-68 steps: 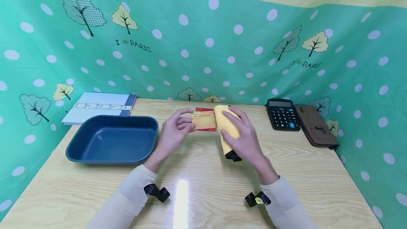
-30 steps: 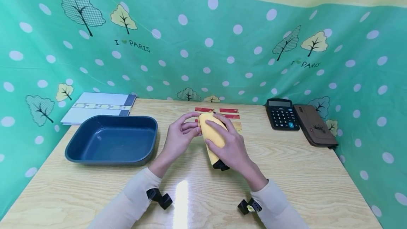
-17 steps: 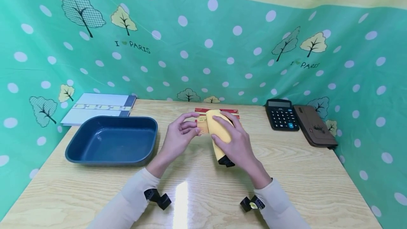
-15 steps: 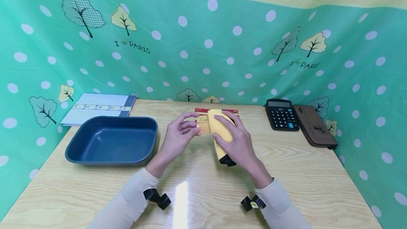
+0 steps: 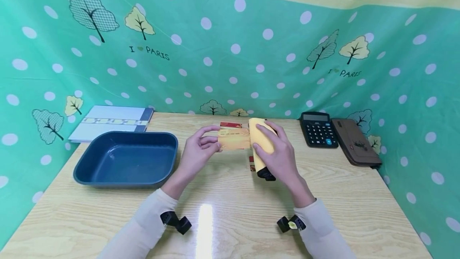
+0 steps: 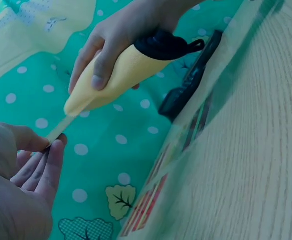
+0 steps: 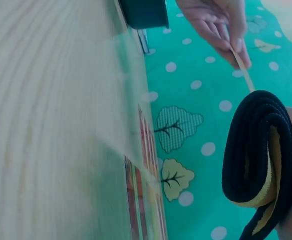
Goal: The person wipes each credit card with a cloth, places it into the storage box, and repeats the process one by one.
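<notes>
My left hand [image 5: 197, 149] pinches the left edge of a gold bank card [image 5: 234, 139] held above the table. In the left wrist view the card [image 6: 59, 129] appears edge-on between thumb and fingers. My right hand [image 5: 279, 153] grips a thick folded yellow cloth [image 5: 259, 137] with a black end; the right wrist view shows the stacked layers of the cloth [image 7: 258, 150]. The cloth is at the card's right edge, and hides that end. Behind and below, red-and-gold cards [image 5: 231, 124] lie on the table, partly hidden by the held card and the cloth.
An empty dark blue basin [image 5: 125, 159] stands at the left, in front of a white-and-blue book or folder [image 5: 115, 117]. At the back right lie a black calculator [image 5: 320, 129] and a brown zip wallet [image 5: 355, 141]. A green patterned curtain [image 5: 230, 51] hangs behind the table [image 5: 230, 203].
The cloth first moved left over the card up to the left fingers, then slid back right, baring most of the card again. My left hand keeps its pinch and has shifted slightly left.
</notes>
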`<action>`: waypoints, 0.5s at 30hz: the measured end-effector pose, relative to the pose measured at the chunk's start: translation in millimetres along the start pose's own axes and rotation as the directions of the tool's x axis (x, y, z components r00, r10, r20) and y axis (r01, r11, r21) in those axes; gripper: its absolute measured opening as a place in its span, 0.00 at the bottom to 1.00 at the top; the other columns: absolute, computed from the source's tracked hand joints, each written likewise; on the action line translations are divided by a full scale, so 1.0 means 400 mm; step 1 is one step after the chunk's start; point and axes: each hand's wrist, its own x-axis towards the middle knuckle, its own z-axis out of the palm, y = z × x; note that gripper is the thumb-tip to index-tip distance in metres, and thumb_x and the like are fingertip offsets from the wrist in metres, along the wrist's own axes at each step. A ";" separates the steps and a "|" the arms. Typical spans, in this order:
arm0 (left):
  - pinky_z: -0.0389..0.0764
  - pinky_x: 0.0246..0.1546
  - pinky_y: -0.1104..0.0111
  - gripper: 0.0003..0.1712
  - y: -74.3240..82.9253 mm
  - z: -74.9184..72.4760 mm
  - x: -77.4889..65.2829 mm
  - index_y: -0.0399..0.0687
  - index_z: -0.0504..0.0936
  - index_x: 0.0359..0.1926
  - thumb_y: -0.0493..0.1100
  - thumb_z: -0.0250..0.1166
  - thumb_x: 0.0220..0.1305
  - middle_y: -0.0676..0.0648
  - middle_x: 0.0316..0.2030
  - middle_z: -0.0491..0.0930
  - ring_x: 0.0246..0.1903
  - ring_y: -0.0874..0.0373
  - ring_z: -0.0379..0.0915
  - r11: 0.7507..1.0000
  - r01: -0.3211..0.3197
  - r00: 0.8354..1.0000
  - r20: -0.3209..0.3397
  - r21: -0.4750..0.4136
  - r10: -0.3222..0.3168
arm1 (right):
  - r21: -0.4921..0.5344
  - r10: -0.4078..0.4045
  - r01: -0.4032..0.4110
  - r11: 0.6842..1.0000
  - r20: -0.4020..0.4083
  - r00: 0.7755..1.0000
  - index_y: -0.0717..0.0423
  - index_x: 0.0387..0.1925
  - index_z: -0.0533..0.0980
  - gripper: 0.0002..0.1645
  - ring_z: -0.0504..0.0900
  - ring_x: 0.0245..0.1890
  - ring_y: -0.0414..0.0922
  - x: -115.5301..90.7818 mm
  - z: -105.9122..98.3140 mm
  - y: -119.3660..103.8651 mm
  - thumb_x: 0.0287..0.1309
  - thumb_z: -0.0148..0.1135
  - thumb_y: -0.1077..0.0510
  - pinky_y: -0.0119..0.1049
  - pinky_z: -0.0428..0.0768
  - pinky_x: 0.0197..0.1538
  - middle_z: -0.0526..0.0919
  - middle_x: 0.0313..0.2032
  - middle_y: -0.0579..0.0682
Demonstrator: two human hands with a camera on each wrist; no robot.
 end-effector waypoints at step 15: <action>0.91 0.44 0.70 0.17 0.002 -0.007 0.002 0.36 0.84 0.58 0.32 0.65 0.69 0.33 0.50 0.86 0.37 0.60 0.88 1.000 0.013 0.999 -0.031 0.019 -0.013 | 0.019 0.055 -0.054 0.998 -0.031 0.998 0.47 0.65 0.79 0.34 0.75 0.67 0.54 0.010 -0.030 0.005 0.56 0.76 0.60 0.52 0.80 0.60 0.74 0.69 0.52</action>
